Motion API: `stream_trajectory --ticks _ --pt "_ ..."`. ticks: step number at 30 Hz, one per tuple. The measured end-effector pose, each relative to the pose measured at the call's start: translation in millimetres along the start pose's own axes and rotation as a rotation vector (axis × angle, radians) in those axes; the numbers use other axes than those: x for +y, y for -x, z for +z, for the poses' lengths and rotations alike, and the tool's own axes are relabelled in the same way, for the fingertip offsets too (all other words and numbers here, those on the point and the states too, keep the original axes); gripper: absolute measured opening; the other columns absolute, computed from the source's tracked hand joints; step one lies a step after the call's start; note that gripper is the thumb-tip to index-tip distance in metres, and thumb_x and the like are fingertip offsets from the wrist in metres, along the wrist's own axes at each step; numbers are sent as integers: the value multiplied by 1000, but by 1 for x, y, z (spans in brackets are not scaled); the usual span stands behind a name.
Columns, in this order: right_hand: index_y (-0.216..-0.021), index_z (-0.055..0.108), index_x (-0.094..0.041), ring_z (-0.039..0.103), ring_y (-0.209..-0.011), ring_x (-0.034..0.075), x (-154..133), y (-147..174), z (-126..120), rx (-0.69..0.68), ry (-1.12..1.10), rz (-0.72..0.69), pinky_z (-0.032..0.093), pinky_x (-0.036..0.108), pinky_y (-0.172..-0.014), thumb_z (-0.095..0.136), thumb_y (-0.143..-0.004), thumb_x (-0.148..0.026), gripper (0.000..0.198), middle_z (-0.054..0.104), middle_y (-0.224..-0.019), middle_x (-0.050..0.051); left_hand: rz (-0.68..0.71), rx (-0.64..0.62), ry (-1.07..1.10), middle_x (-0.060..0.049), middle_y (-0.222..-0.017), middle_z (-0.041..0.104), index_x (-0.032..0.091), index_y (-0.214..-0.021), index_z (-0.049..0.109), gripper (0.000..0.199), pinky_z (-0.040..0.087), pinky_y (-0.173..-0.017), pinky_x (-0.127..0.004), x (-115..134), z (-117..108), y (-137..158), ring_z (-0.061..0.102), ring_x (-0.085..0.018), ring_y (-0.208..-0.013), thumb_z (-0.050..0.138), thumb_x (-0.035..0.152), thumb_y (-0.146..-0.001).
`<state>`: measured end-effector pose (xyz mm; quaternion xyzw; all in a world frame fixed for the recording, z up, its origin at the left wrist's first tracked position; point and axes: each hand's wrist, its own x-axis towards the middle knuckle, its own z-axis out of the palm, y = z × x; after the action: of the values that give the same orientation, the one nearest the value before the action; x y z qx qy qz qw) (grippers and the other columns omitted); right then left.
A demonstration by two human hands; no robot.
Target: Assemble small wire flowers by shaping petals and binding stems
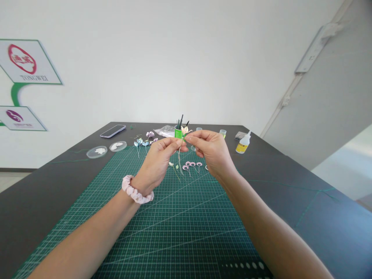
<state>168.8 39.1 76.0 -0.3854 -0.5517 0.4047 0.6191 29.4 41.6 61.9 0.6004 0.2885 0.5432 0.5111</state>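
Note:
A small pale artificial flower (185, 130) is held up over the cutting mat, its thin stem hanging below the fingers. My left hand (162, 155), with a pink scrunchie (136, 190) at the wrist, pinches the stem under the bloom. Close beside it, my right hand (211, 149) has thumb and forefinger pinched together at the base of the flower; a thin strand seems to stick out there, too fine to make out. Beyond and below lie several pink petals on wires (192, 165) and a small cream bud on a stem (171, 164).
The green cutting mat (174, 224) covers the dark table (270, 174). Blue flowers (139, 143) and purple flowers (150, 134) lie at its far left. Around them are round dishes (97, 152), a phone (113, 131), a green tool cup (178, 132) and a glue bottle (243, 144).

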Motion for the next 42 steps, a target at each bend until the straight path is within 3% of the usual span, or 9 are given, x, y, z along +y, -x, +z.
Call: stream_trajectory --ticks 12,42 --pt "-59 69 -17 33 -41 4 1 -1 0 10 -27 15 19 23 -39 75 -61 -27 11 55 -48 -4 -51 -50 116 0 -68 63 17 -66 69 19 41 -80 -28 4 2 0 54 -13 -74 60 22 -82" --pt "-61 70 -18 30 -41 4 3 -1 -1 -52 -71 25 17 25 -39 74 -63 -28 11 55 -47 -4 -118 -162 256 -1 -73 59 16 -65 68 23 41 -81 -29 -2 -2 -1 51 -13 -76 60 26 -85"
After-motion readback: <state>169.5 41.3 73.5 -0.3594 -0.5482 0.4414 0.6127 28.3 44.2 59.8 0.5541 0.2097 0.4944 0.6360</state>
